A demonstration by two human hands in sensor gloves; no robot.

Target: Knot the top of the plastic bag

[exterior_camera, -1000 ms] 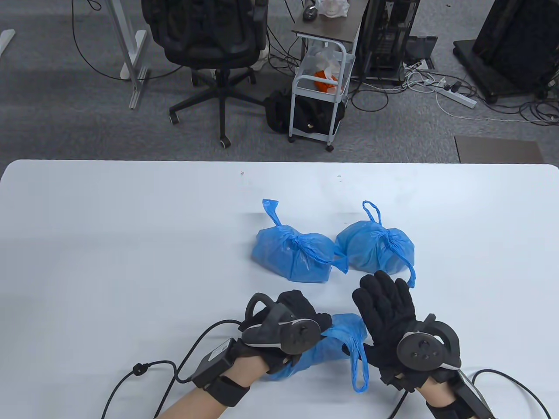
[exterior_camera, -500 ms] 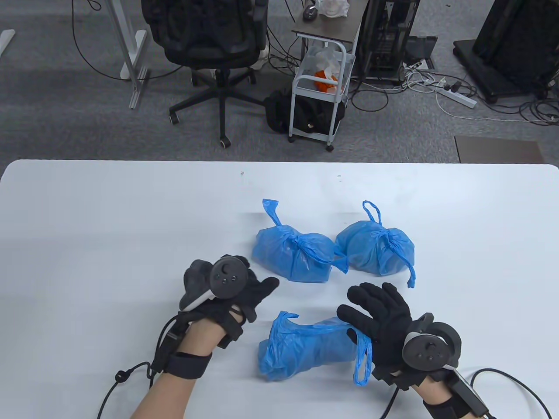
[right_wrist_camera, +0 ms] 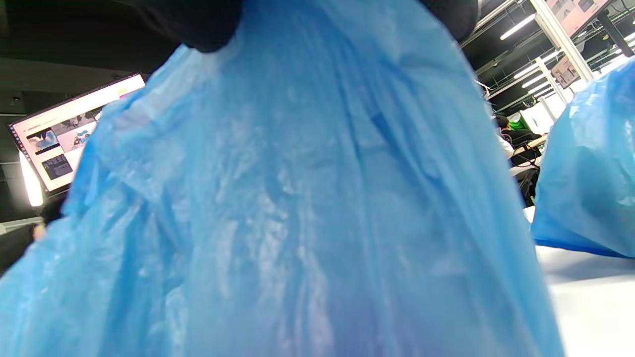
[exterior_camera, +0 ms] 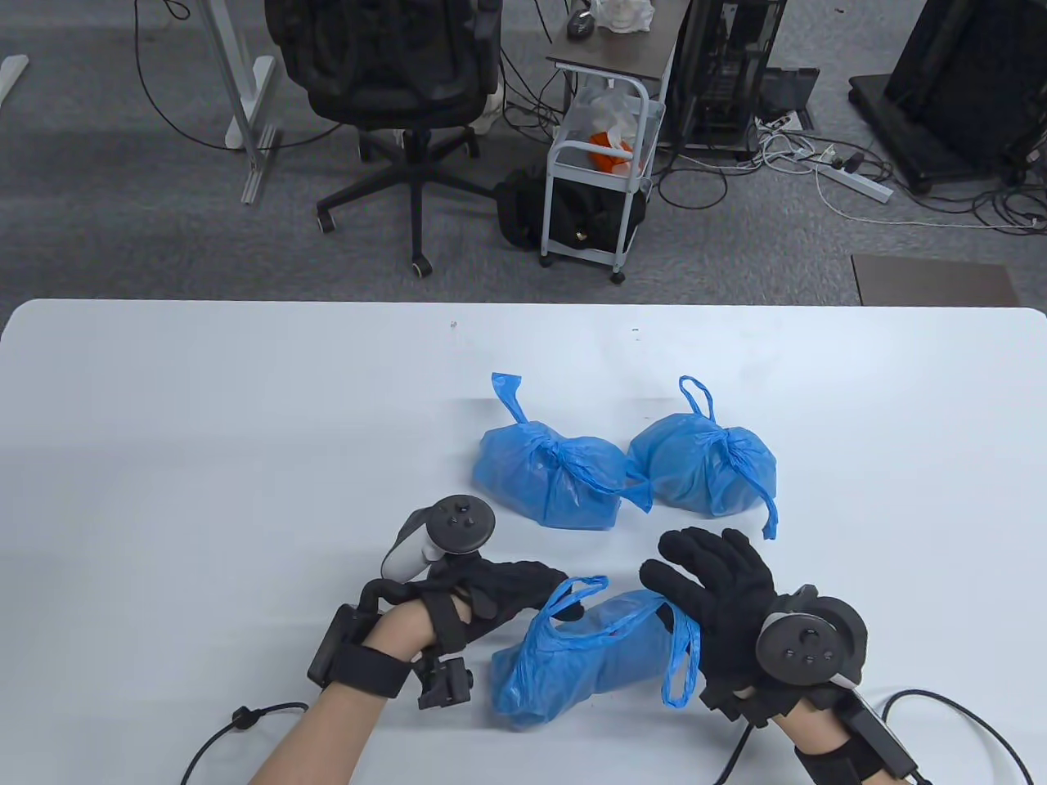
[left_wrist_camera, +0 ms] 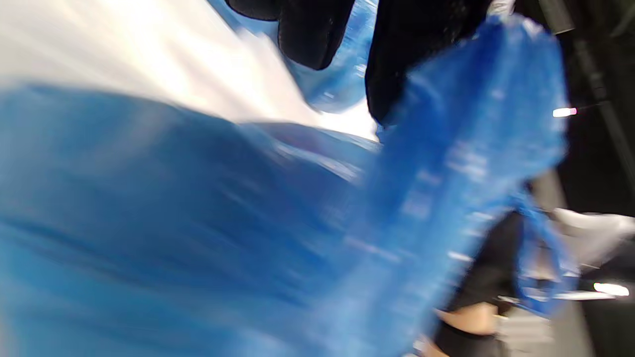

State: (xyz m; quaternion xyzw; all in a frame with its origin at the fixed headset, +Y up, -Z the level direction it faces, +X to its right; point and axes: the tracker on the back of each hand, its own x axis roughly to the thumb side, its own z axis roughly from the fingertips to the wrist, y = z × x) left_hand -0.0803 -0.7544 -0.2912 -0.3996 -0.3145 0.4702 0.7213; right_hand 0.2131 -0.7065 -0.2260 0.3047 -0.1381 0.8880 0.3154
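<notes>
An untied blue plastic bag [exterior_camera: 589, 658] lies on its side on the white table [exterior_camera: 204, 458] near the front edge. My left hand [exterior_camera: 564, 601] reaches in from the left and pinches the bag's left handle loop [exterior_camera: 582, 590]. My right hand [exterior_camera: 671, 595] lies over the bag's right side with its fingers spread and holds the right handle loop [exterior_camera: 679, 662] under the thumb. In the blurred left wrist view, gloved fingers [left_wrist_camera: 397, 59] touch the blue handle strip [left_wrist_camera: 466, 148]. In the right wrist view the bag [right_wrist_camera: 297, 208] hangs from the fingers [right_wrist_camera: 198, 25].
Two knotted blue bags [exterior_camera: 556, 478] [exterior_camera: 703, 468] sit side by side just beyond my hands. Glove cables [exterior_camera: 965, 719] trail at the table's front edge. An office chair [exterior_camera: 393, 74] and a small white cart [exterior_camera: 601, 155] stand on the floor beyond the table.
My left hand let go of the bag, swung out to the left, then came back and took the left handle. My right hand closed onto the right handle and the bag's mouth lifted.
</notes>
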